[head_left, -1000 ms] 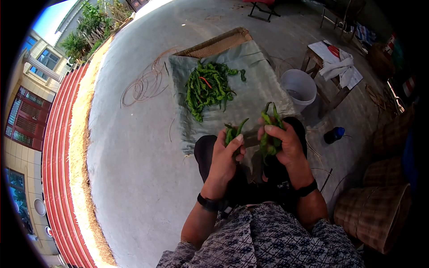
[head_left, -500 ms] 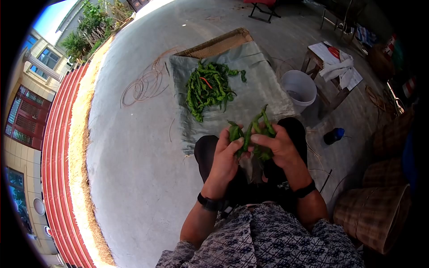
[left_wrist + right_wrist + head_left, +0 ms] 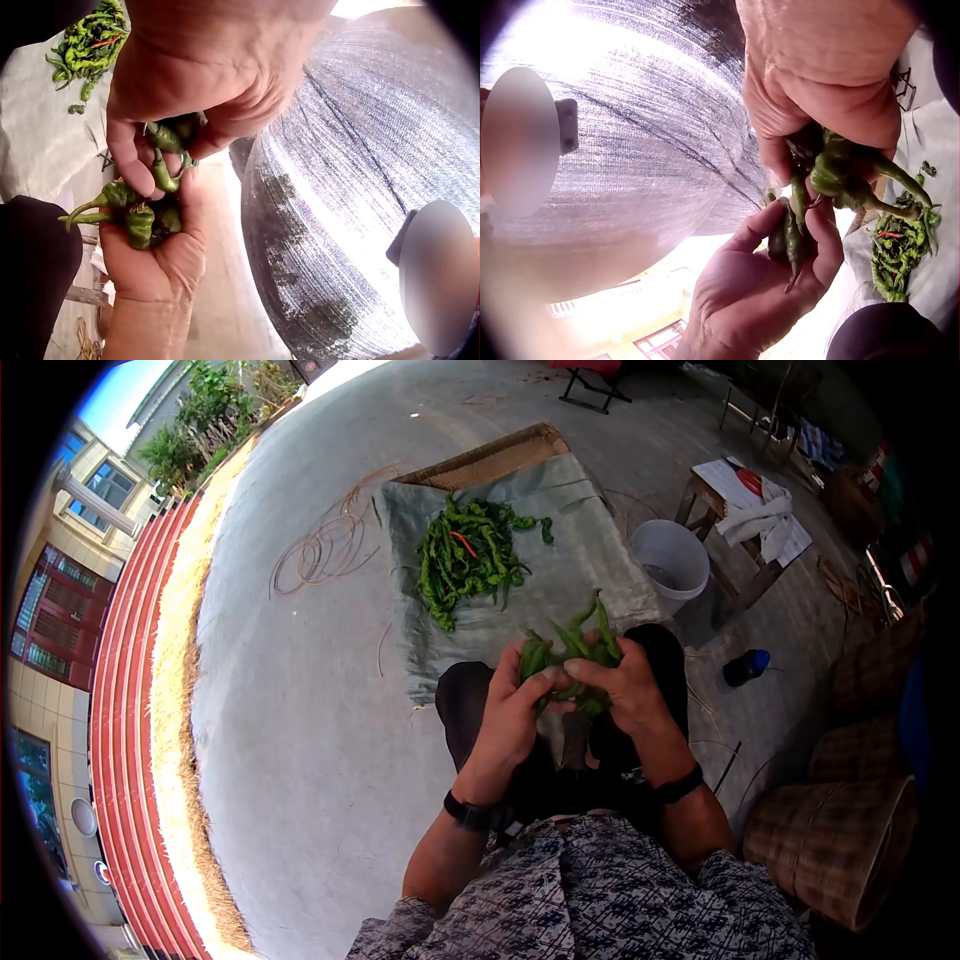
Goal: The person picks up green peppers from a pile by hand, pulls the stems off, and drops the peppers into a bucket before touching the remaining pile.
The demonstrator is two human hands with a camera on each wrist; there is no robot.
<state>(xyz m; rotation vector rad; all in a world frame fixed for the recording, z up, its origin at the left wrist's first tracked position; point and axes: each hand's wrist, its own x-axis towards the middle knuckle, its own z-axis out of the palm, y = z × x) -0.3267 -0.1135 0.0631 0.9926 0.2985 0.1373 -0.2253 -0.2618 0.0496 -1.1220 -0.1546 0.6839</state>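
Observation:
Over the lap in the head view, my left hand [image 3: 508, 705] grips a few green chili peppers [image 3: 534, 658], thumb laid across them. My right hand [image 3: 632, 688] holds a bunch of green chili peppers [image 3: 604, 630] whose stems stick up past the fingers. Both thumbs come together between the bunches. In the right wrist view, one slim pepper [image 3: 798, 201] spans the gap between the two hands' fingertips. Curled fingers partly hide both bunches. Ahead, a heap of green chilies [image 3: 460, 575] with one red chili [image 3: 463, 544] lies on a grey-green sheet [image 3: 570, 530].
A woven mat edge [image 3: 490, 455] shows under the sheet's far side. To the right stand a white bucket [image 3: 668, 565], a small wooden table [image 3: 715, 475] with a white cloth [image 3: 765, 515], and a dark blue-topped object [image 3: 746, 667]. Wicker baskets [image 3: 830, 840] stand close on my right.
The hands were apart one second ago; they have come together, bringing the two bunches of peppers side by side. The heap on the sheet looks the same.

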